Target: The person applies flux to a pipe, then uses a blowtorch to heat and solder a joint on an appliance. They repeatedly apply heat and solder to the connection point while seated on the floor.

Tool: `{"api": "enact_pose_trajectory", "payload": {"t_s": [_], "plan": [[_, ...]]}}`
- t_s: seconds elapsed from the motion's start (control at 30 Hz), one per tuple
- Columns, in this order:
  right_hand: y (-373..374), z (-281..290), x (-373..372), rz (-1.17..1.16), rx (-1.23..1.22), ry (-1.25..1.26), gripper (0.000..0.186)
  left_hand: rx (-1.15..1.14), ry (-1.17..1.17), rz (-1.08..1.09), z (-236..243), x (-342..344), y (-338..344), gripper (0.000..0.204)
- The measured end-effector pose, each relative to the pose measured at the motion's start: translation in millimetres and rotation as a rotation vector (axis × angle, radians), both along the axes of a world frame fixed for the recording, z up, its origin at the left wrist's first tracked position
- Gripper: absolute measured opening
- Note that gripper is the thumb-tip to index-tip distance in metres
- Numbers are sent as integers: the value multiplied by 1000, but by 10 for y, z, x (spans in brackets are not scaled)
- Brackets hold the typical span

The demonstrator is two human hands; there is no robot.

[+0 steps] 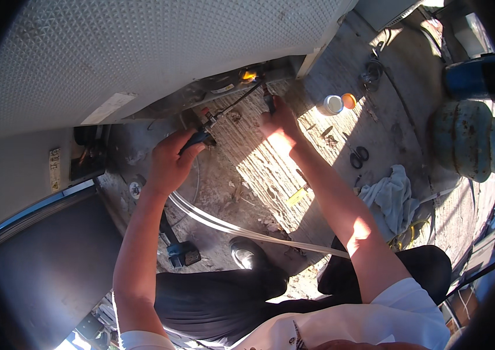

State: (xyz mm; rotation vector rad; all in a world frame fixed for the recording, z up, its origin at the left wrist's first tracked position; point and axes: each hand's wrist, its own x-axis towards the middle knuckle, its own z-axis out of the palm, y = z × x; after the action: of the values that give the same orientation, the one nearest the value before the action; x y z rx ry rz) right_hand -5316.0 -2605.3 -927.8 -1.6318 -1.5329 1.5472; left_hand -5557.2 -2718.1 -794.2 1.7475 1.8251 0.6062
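My left hand (171, 160) is closed around the dark handle of a gas torch (211, 120), whose thin tube slants up to the right. A yellow-orange flame (249, 76) burns near the tube's tip, in the low opening under a large textured metal panel (160, 52). Close by, my right hand (282, 123) grips a dark-handled tool (269, 100) with some red on it. Its working end is too small to identify. Pale twin hoses (230, 226) run from below my left hand across to my right knee.
An open jar (333, 105) and an orange lid (349, 101) stand right of my right hand. Black-handled scissors (359, 157) and a pale cloth (393, 195) lie nearer. A rusty gas cylinder (463, 140) stands at the right. A cordless power tool (183, 254) lies by my shoe.
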Motion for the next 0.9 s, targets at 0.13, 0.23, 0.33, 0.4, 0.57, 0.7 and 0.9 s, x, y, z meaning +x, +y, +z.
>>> {"api": "enact_pose_trajectory", "payload": {"t_s": [0.13,0.23,0.33,0.4,0.57,0.7,0.9], "plan": [[91,-73,90,60,89,-52,39,-23,2,2,31,28,9,29],[129,-19,101,99,30,-77,40,-10,9,-1,2,8,-10,30],[165,18,130,143,34,-65,42,10,21,-12,-10,2,-11,30],[190,82,159,156,-1,-69,43,14,38,-18,-9,9,-1,30],[212,71,179,142,-35,-5,44,20,60,-25,-3,10,9,30],[252,107,233,175,-78,24,44,13,120,-44,41,-20,9,31],[286,36,240,197,-32,-14,45,-10,158,-53,108,-105,-9,34]]}}
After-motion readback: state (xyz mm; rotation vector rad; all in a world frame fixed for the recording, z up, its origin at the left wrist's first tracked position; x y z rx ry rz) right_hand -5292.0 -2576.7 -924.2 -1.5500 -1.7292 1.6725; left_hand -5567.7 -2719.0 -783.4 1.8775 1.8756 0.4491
